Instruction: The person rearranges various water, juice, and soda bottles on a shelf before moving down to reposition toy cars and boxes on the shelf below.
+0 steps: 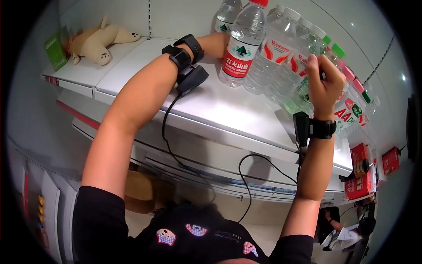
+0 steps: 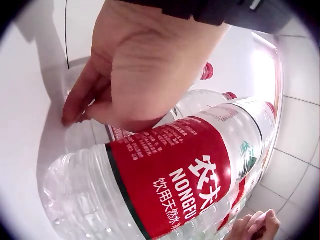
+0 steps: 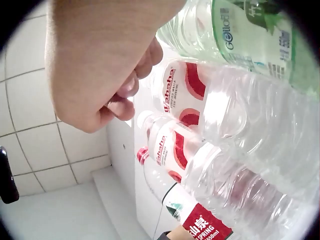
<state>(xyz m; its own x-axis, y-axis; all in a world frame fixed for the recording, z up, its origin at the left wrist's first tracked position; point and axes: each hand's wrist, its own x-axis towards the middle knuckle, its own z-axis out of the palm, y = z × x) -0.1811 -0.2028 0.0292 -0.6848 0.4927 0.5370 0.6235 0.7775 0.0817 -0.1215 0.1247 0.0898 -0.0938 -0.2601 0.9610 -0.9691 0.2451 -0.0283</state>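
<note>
My left hand (image 2: 145, 70) reaches in behind the front water bottle (image 1: 239, 50), which has a red cap and a red-and-white label. In the left wrist view its bent fingers (image 2: 82, 97) are close beside a clear bottle base behind that front bottle; I cannot tell whether they grip it. Another clear water bottle (image 1: 226, 15) stands further back. Above the bottle row, my right hand (image 1: 325, 83) is raised with curled fingers and nothing visible in them. Below it in the right wrist view are a green-labelled bottle (image 3: 250, 37) and Wahaha water bottles (image 3: 172, 145).
The bottles stand on a white shelf (image 1: 202, 103) packed tightly toward the right. A plush dog (image 1: 99, 44) and a green box (image 1: 56, 51) sit at its left end. Cables hang from the wrist cameras across the shelf edge. Another person (image 1: 343, 235) is at lower right.
</note>
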